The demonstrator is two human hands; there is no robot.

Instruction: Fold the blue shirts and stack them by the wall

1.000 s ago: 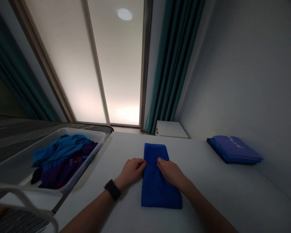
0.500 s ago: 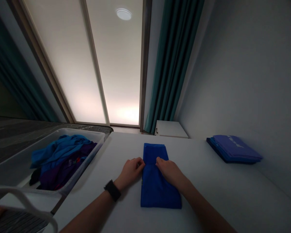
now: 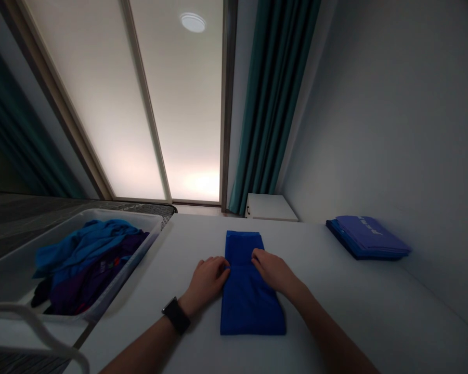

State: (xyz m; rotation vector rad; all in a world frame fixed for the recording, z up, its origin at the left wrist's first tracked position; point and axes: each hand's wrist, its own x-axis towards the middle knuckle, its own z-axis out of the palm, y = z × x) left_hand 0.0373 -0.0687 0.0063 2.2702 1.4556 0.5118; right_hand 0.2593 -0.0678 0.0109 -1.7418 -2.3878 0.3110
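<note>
A blue garment [image 3: 251, 311], folded into a long narrow strip, lies flat on the white table [image 3: 195, 239] in front of me. At its left edge, about midway along, my left hand [image 3: 208, 280] has thumb and fingers pinched on the cloth. My right hand [image 3: 273, 270] is closed too, its fingertips pinched at the cloth near the right edge, level with a crosswise crease. The wrist of my left arm carries a black watch [image 3: 176, 315]. What kind of garment it is cannot be made out.
To the left stands a white plastic bin [image 3: 156, 228] holding crumpled blue and purple clothes [image 3: 89, 259]. A stack of folded clothes [image 3: 368, 236], purple on top, sits at the right by the wall. Behind the table is a small white cabinet [image 3: 271, 206].
The view has turned slightly right, so the scene sits a little further left. My right fingertips have shifted a little toward the garment's right edge. My left hand stays at the left edge.
</note>
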